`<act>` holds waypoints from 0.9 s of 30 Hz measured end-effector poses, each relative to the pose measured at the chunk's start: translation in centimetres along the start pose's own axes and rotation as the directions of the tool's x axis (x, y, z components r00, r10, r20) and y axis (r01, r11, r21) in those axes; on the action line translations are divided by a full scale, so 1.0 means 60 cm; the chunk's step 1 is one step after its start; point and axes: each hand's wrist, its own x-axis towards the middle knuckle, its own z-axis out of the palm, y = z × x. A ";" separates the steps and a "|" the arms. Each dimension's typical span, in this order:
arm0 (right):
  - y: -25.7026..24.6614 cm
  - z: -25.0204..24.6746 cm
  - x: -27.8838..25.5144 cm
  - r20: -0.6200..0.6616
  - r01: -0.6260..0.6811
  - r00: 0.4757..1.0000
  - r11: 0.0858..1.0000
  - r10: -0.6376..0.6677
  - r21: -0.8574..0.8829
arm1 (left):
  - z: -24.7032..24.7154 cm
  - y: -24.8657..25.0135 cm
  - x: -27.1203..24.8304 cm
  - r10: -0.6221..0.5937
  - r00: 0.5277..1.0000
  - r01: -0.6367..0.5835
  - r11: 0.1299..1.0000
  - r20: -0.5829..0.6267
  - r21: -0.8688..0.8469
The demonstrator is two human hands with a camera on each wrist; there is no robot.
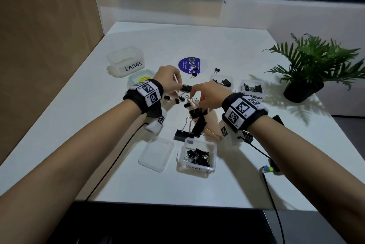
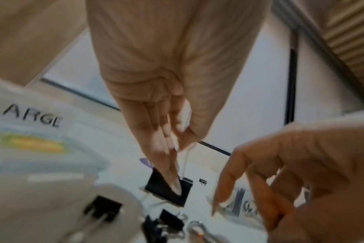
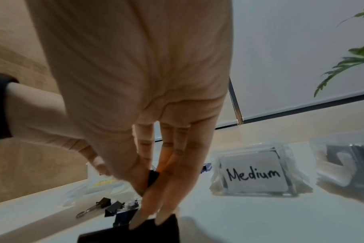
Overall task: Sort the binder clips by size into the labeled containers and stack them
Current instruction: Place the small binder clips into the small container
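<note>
The left hand's fingers [image 2: 172,179] are pinching a black binder clip [image 1: 186,87], the thumb curling onto its thin wire handle while the long fingertips are pressing flat on the clip's smooth folded-metal body; the left hand [image 1: 167,77] is holding it just above the tabletop [image 1: 227,50]. The right hand's fingers [image 3: 166,194] are reaching down nearly straight and close together, their tips touching the dark flat face of a large clip [image 1: 196,113] in the loose pile, with nothing gripped. Around them, scattered clips [image 1: 182,98] of several sizes are lying on the glossy white tabletop, matte black wedges with silvery looped handles. Nearer the person, a clear rectangular plastic tub marked Small [image 1: 196,155] is holding a tangle of little clips, and its clear, round-cornered lid [image 1: 156,153] is lying just beside it to the left. On the right, a clear tub labeled Medium [image 3: 254,174] is holding clips, with another clear tub [image 1: 221,81] beside it. Far left, a frosted, rounded box marked LARGE [image 1: 126,61] is sitting on the tabletop, just behind a translucent lid with a yellow-green sticker [image 1: 141,78]. A round purple sticker [image 1: 189,65] is lying flat beyond the hands, and a feathery green plant in a black pot [image 1: 312,69] is standing at far right.
</note>
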 end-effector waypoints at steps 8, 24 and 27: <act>-0.016 0.011 0.017 -0.028 -0.007 1.000 1.000 0.007 -0.022 | 0.007 -0.033 0.033 -0.310 0.944 0.285 0.939 -0.111 -0.193; -0.027 0.035 0.052 -0.049 -0.057 0.997 0.997 0.054 -0.059 | 0.016 -0.017 0.008 -0.111 0.988 0.078 0.959 0.108 0.271; -0.022 0.034 0.053 -0.033 -0.049 0.998 0.997 0.047 -0.065 | 0.020 -0.017 0.007 -0.093 0.985 0.042 0.946 0.143 0.322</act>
